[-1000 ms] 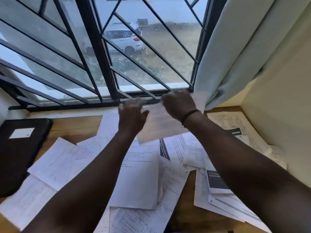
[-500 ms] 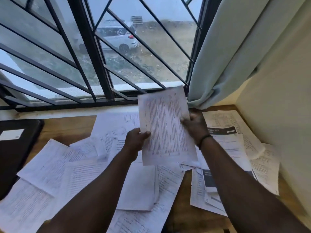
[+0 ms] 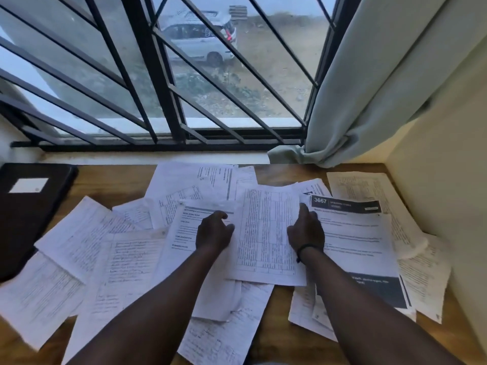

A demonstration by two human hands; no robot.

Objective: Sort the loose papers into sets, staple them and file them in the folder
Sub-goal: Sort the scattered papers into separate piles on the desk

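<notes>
Both of your hands lie on the scattered papers in the middle of the bench (image 3: 274, 172); your left hand (image 3: 214, 231) rests knuckles-up at the left edge of a printed table sheet (image 3: 266, 233), its fingers loosely curled and gripping nothing that can be seen; your right hand (image 3: 305, 230) sits at that sheet's right edge, forefinger stretched forward and flat on the paper, the other fingers relaxed, a dark band (image 3: 305, 250) round the wrist; the table sheet lies flat between the two hands, on top of the other pages; just to its right lies a printed form with a black header reading 3667 (image 3: 347, 205) and a dark strip along its bottom edge; just to its left lies a typed sheet with bold headings (image 3: 181, 233), partly under your left hand; further left lie handwritten pages (image 3: 131, 259), overlapping one another toward the near-left corner; more handwritten sheets (image 3: 224, 338) lie between your forearms at the near edge; a curled stack of pages (image 3: 390, 206) lies along the right wall; a black folder (image 3: 26, 214) with a white label lies closed at the far left of the bench, touching the leftmost sheets; beyond the bench stands a barred window (image 3: 163, 88), a pale curtain (image 3: 355, 88) bunched at its right side, and a white car (image 3: 197, 43) is parked outside.
</notes>
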